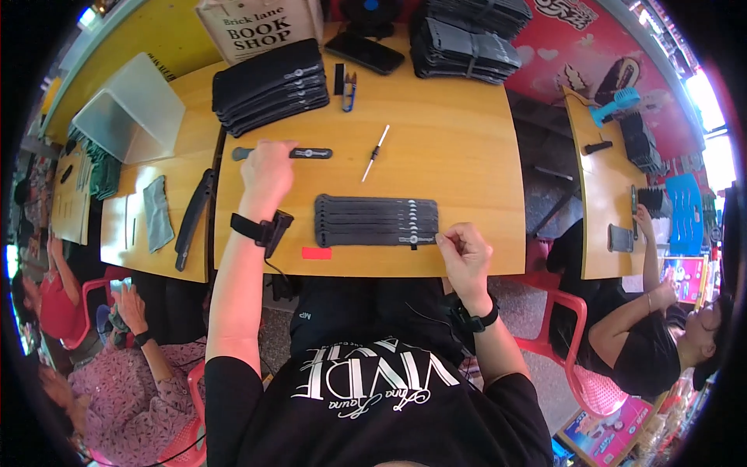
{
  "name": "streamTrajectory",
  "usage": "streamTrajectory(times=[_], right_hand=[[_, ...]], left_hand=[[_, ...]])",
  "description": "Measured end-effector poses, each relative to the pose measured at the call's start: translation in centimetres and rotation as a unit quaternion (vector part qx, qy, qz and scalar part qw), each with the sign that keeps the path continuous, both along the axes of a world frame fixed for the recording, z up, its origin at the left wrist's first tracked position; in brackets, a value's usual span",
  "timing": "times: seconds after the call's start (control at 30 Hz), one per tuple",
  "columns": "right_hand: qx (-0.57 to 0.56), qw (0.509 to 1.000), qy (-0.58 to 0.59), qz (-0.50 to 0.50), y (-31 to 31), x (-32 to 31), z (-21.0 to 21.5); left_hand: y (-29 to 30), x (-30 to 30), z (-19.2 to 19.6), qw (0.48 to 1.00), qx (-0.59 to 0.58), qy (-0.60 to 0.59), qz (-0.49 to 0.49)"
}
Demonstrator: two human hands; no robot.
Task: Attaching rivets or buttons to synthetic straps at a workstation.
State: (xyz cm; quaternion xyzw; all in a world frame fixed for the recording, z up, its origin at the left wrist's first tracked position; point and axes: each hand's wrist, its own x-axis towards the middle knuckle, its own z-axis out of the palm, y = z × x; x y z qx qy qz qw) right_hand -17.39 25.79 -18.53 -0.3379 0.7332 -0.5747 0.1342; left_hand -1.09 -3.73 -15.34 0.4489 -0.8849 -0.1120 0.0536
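1. The left hand (267, 175) curls over a single dark strap (313, 153) near the left side of the wooden bench (459, 163); the strap's ends show either side of it. The fingertips are hidden, so I cannot tell whether it grips or only presses.
2. The right hand (465, 253) is nearly closed, thumb and forefinger together, at the lower right corner of a row of dark straps (362, 222); I cannot tell whether it has hold of one.
3. That row lies flat near the front edge, with a small red rectangle (317, 253) just beside its lower left corner.
4. A slim black-and-white tool (376, 155) lies slantwise above the row.
5. Farther back sit a dark stack (272, 89), a phone (364, 53) and a strapped bundle (465, 50).
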Motion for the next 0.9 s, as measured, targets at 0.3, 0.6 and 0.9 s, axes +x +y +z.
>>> streamTrajectory(times=[0.3, 0.6, 0.9], right_hand=[[-0.019, 0.998, -0.052, 0.032, 1.0, 0.1, 0.0], [-0.109, 0.910, 0.333, 0.222, 0.6, 2.6, 4.7], [-0.052, 0.973, 0.153, 0.166, 2.9, 1.3, 1.9]], left_hand=[[1.6, 2.2, 2.3, 0.989, -0.021, 0.133, -0.056], [17.2, 2.6, 4.6, 0.908, 0.016, 0.237, -0.346], [14.9, 6.6, 1.4, 0.923, 0.166, 0.272, -0.217]])
